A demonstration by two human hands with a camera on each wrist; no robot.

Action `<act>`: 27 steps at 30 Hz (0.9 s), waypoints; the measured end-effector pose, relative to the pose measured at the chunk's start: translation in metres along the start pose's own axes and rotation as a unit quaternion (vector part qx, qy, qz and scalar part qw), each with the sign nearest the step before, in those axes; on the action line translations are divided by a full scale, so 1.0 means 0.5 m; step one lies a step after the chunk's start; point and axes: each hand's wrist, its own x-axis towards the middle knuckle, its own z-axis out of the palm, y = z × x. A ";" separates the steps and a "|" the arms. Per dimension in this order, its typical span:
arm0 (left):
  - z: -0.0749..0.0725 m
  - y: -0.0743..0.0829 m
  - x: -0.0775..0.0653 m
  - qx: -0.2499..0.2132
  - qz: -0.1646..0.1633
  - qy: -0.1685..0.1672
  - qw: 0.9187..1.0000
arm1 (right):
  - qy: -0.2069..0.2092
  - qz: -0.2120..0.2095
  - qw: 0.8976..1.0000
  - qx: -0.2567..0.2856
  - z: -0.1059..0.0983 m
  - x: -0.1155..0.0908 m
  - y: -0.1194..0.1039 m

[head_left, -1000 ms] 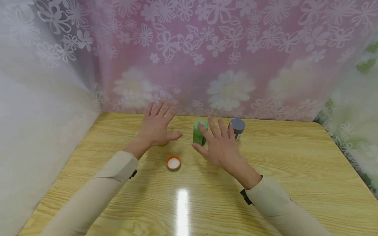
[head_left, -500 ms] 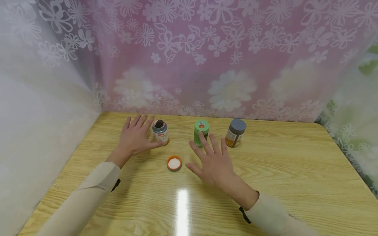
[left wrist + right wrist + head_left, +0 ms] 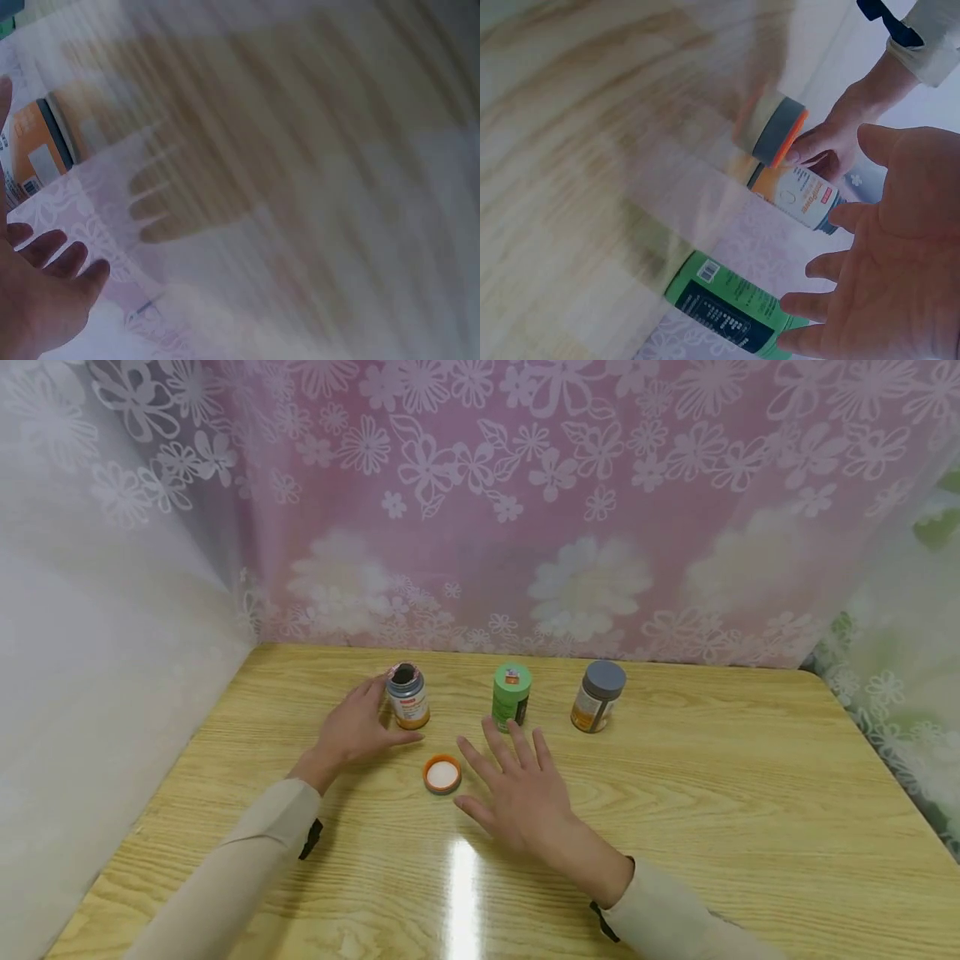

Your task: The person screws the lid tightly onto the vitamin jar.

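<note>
In the head view my left hand (image 3: 355,727) is beside an uncapped bottle (image 3: 409,702) with a white and orange label. Its fingers reach behind the bottle's left side and the thumb extends in front; a firm grip does not show. The left wrist view has the hand (image 3: 49,292) apart from the bottle's orange side (image 3: 34,154). Upside down between the hands lies the grey screw cap (image 3: 442,775), orange-rimmed with a white liner. My right hand (image 3: 521,793), fingers spread, hovers right of the cap and holds nothing. Ahead of it stands a green capped bottle (image 3: 512,695).
A second bottle with a grey cap (image 3: 598,696) stands at the right of the row. The glossy wooden table (image 3: 712,793) ends at a pink floral curtain (image 3: 480,527) behind. White sheeting (image 3: 90,610) hangs on the left.
My left hand first moved left, uncovering the open bottle, then came back in close beside it. My right hand moved back toward me and left, away from the green bottle. The bottles and cap stayed put.
</note>
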 end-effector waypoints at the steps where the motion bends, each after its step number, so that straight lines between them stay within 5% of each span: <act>1: 0.004 0.000 0.002 -0.031 0.001 -0.001 1.000 | -0.001 -0.003 1.000 0.007 0.002 0.001 -0.002; 7: 0.018 0.002 0.016 -0.185 0.030 -0.021 0.982 | -0.015 -0.008 1.000 0.017 0.011 0.006 -0.011; 14: 0.020 0.014 0.018 -0.279 -0.006 -0.002 0.960 | -0.017 -0.014 1.000 0.018 0.019 0.009 -0.018; 20: 0.026 0.021 0.025 -0.314 -0.055 -0.004 0.948 | -0.016 -0.015 1.000 0.016 0.024 0.010 -0.022; 27: 0.031 0.028 0.028 -0.297 -0.087 0.001 0.951 | -0.024 -0.014 0.999 0.030 0.023 0.014 -0.022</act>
